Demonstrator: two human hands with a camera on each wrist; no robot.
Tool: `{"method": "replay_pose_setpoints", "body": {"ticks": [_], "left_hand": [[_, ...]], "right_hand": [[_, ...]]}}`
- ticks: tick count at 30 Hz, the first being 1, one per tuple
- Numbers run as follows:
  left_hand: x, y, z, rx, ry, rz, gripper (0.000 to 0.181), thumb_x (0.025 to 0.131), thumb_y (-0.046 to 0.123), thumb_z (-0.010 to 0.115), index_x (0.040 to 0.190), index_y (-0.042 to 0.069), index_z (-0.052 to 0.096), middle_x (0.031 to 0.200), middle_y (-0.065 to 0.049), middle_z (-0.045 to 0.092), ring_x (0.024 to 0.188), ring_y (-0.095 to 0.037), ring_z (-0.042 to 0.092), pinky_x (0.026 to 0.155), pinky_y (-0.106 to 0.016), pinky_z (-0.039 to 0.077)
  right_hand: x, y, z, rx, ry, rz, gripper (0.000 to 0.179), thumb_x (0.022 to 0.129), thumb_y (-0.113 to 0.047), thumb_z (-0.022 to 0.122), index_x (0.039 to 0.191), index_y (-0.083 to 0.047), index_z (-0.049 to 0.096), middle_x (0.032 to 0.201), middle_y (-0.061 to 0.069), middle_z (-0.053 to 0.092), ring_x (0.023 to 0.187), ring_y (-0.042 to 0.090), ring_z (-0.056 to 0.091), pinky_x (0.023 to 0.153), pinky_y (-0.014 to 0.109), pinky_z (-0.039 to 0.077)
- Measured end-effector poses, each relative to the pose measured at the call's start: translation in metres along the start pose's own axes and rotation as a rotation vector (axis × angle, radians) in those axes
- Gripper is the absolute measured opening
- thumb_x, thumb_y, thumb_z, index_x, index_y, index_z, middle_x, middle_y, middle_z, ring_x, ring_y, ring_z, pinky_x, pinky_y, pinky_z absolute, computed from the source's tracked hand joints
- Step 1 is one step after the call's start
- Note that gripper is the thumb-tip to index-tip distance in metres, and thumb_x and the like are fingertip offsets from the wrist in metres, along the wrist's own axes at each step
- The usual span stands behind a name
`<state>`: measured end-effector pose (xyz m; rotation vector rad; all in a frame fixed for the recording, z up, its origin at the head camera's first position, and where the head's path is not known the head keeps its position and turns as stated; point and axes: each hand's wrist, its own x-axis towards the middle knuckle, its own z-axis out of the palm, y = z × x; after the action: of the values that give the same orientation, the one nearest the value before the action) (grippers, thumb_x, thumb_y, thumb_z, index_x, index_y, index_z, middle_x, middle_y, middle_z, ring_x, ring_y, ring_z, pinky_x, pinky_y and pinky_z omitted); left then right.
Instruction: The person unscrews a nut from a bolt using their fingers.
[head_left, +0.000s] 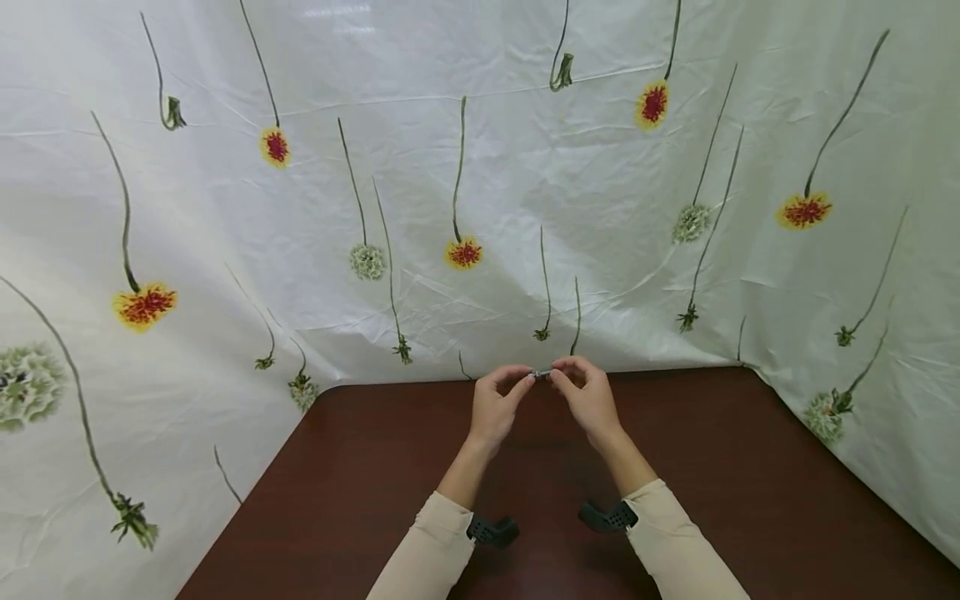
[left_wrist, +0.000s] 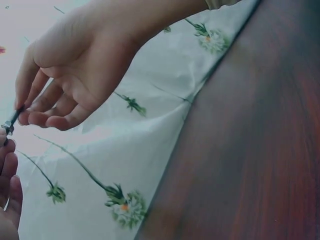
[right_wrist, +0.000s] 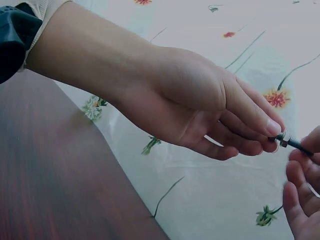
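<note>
A small metal bolt is held between both hands over the far edge of the dark table. My left hand pinches one end of it with thumb and forefinger; the nut sits on the bolt right beside these fingertips. From the other side, my right hand pinches the threaded end. Part of the shank shows between the hands, and both of its ends are hidden by fingers. In the left wrist view the right hand has its other fingers loosely bent below the bolt.
The reddish-brown table reaches back to a white curtain printed with flowers, which also hangs along both sides. Black wrist devices sit on the inner side of both forearms, over beige sleeves.
</note>
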<state>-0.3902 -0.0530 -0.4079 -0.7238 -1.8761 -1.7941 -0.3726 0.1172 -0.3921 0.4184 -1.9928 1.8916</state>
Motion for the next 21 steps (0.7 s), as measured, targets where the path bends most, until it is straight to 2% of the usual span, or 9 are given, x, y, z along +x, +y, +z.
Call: {"method": "replay_pose_setpoints", "body": {"ticks": [3,7,13,17,19,21], "left_hand": [[0.0014,0.0036,0.0019,-0.009,-0.004,0.014,0.015,0.097,0.008,0.074,0.107,-0.003,0.076,0.104,-0.011,0.075,0.098,-0.021,0.068,0.085,-0.032,0.053],[0.0024,0.0062,0.0029,-0.011,-0.023,0.044,0.016,0.098,0.010,0.073,0.108,-0.002,0.077,0.104,-0.012,0.075,0.097,-0.024,0.068,0.085,-0.032,0.054],[0.0003,0.0032,-0.0013,-0.005,-0.017,0.047,0.015,0.096,0.007,0.075,0.107,-0.003,0.077,0.103,-0.013,0.075,0.097,-0.027,0.068,0.085,-0.038,0.054],[0.0010,0.0017,-0.0043,0.011,-0.010,0.030,0.016,0.096,0.007,0.075,0.108,-0.005,0.077,0.102,-0.010,0.076,0.095,-0.024,0.069,0.082,-0.036,0.054],[0.0028,0.0026,-0.0047,0.025,-0.017,0.038,0.018,0.097,0.010,0.075,0.108,-0.004,0.076,0.103,-0.009,0.076,0.096,-0.023,0.069,0.082,-0.034,0.054],[0.0051,0.0041,-0.0045,0.035,-0.029,0.054,0.020,0.098,0.012,0.074,0.109,-0.004,0.076,0.103,-0.008,0.076,0.096,-0.022,0.069,0.083,-0.033,0.054]], "right_hand": [[-0.0009,-0.0037,0.0013,-0.032,-0.038,-0.022,0.016,0.101,-0.007,0.068,0.114,0.003,0.070,0.102,0.016,0.072,0.096,0.035,0.069,0.088,0.049,0.055],[-0.0018,-0.0072,0.0042,-0.061,-0.055,-0.055,0.018,0.101,-0.013,0.070,0.112,0.002,0.072,0.102,0.019,0.074,0.094,0.034,0.072,0.087,0.051,0.056],[-0.0039,-0.0059,0.0072,-0.099,-0.048,-0.095,0.013,0.098,-0.011,0.074,0.108,-0.002,0.075,0.102,0.013,0.074,0.095,0.029,0.070,0.082,0.039,0.055],[-0.0032,-0.0043,0.0070,-0.094,-0.090,-0.096,0.029,0.097,-0.008,0.075,0.125,0.000,0.068,0.116,0.016,0.071,0.107,0.031,0.067,0.089,0.041,0.053],[-0.0022,-0.0037,0.0060,-0.091,-0.095,-0.060,0.038,0.099,-0.012,0.074,0.134,-0.002,0.062,0.120,0.018,0.069,0.108,0.031,0.067,0.091,0.044,0.054],[-0.0007,-0.0031,0.0045,-0.094,-0.083,-0.021,0.040,0.101,-0.019,0.072,0.136,-0.004,0.061,0.117,0.018,0.070,0.105,0.030,0.069,0.091,0.046,0.055]]}}
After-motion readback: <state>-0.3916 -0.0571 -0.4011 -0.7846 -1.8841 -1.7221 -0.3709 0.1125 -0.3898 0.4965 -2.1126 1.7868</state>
